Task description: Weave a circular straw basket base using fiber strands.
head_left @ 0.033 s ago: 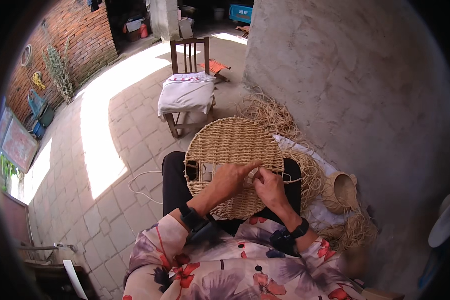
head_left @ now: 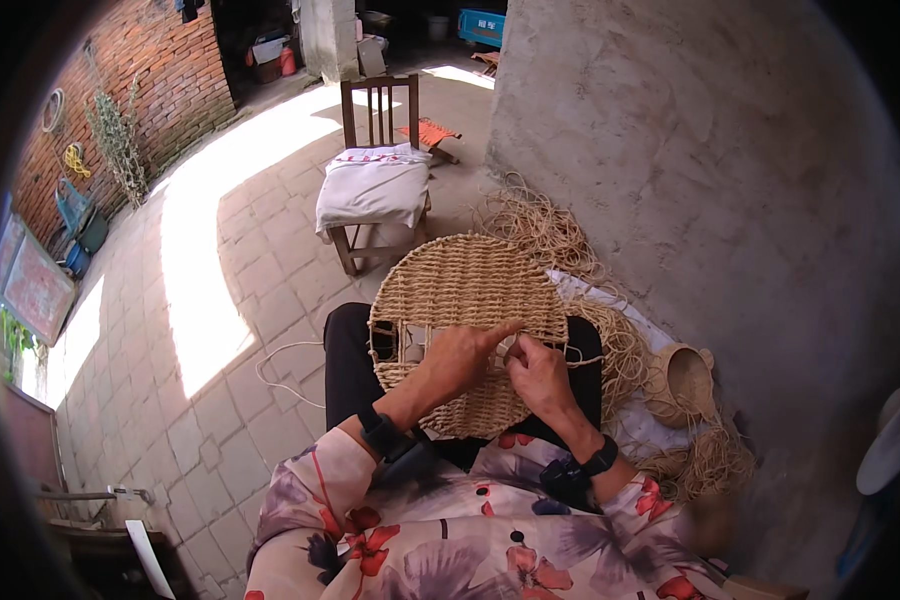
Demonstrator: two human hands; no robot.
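We are stretching the left hand [head_left: 457,357] across the mat [head_left: 470,280], index finger pointing right, and angling the right hand [head_left: 538,378] up beside it, fingers curling inward. The fingertips are hiding their contact, so we cannot tell whether either is gripping a strand. We are wearing two black bands [head_left: 383,436], one per wrist. The one mat is lying on our lap, the forearm partly covering its gap. One loose strand [head_left: 259,370] is looping left of the mat. One basket [head_left: 659,385] is sitting right of it; cord [head_left: 545,235] is heaping beyond and right, too tangled for counting. One chair [head_left: 348,115] is standing beyond the mat, one white cloth [head_left: 375,190] covering its seat.
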